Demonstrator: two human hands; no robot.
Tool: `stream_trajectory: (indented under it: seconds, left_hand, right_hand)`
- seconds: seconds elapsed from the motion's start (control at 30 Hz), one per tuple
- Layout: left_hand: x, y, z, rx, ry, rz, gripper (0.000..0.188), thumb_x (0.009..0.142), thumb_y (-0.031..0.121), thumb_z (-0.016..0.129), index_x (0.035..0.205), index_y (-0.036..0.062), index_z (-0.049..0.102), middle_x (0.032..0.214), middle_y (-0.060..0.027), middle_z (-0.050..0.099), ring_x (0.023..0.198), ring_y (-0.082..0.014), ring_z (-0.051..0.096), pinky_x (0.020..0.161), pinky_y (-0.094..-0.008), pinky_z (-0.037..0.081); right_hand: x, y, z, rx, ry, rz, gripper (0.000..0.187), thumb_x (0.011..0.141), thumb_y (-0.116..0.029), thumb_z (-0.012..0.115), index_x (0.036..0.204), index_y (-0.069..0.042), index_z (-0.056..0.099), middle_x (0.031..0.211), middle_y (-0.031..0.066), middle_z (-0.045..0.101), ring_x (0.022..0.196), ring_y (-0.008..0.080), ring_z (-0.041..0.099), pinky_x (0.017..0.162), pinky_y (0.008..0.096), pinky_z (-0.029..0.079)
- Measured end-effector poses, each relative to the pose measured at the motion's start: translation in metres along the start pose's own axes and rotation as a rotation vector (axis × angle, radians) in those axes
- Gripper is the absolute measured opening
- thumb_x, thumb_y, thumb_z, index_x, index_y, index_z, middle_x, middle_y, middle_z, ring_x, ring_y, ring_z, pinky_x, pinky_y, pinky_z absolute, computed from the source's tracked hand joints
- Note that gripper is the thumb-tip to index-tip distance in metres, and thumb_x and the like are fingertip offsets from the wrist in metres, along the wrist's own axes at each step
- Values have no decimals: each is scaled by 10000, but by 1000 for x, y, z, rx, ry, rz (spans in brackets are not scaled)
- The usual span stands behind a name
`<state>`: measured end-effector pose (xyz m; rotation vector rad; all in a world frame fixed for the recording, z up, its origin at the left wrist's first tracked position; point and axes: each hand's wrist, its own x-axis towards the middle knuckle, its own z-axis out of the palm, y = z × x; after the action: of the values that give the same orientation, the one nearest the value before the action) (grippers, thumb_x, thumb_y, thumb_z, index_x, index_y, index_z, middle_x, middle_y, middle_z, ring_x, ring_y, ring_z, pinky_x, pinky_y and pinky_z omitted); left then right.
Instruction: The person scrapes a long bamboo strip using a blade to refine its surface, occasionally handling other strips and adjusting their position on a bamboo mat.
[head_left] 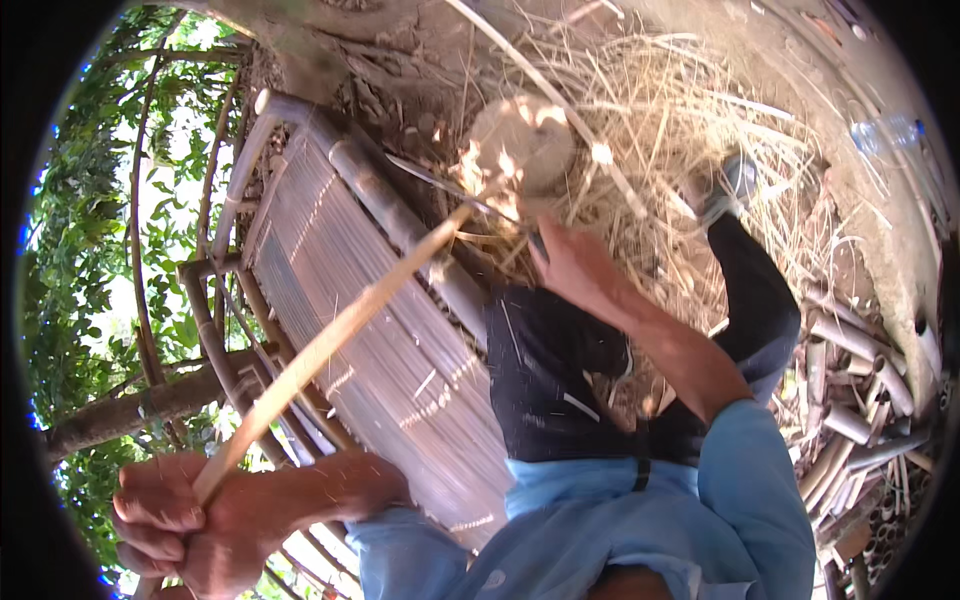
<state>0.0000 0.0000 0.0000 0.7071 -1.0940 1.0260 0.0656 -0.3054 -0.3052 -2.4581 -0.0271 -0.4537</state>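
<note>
Left hand (208,530), near left, is clenching a long, flat, pale-tan wooden-looking strip (335,340), slanting far and right; right hand (580,265) is gripping a slender grey metal knife (430,178) at its far end. Clean shaving is probably demanding shallow, even strokes.

a wide fisheye lens on the person's head looks steeply down over the blue shirt (590,520) and black trousers (545,390) to the straw (660,110). the bamboo surface (330,235) slants away from it, far end toward the upper left. the left grip (215,535), past the surface's left edge, appears nearer the lens than the right grip (575,262), past its right edge. straight edges bend near the rim.
</note>
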Motion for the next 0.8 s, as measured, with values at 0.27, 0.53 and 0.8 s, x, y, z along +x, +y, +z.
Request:
stream_trajectory:
  seconds: [0.27,0.53,0.8]
  left_hand:
    - [55,-10,11,-67,7,-417,410,908,473,403,630,179,337,471,36,266,373,-101,258,387,-286,191]
    - [51,-22,15,38,59,-395,336,879,399,466,689,149,346,540,18,267,454,-127,237,406,-289,210]
    - [28,-29,8,90,-110,-581,399,1038,425,478,820,100,553,622,0,384,556,-146,396,486,-297,382]
  right_hand:
    - [-141,12,53,182,-278,442,259,975,-206,606,1108,-3,516,740,158,650,560,329,626,543,464,531]
    - [-164,62,94,73,-189,412,323,966,-228,627,1181,-28,491,779,212,666,686,374,681,573,488,524]
    - [-132,-4,56,312,-95,576,402,948,-283,685,1211,-28,518,849,258,681,798,468,682,686,513,525]
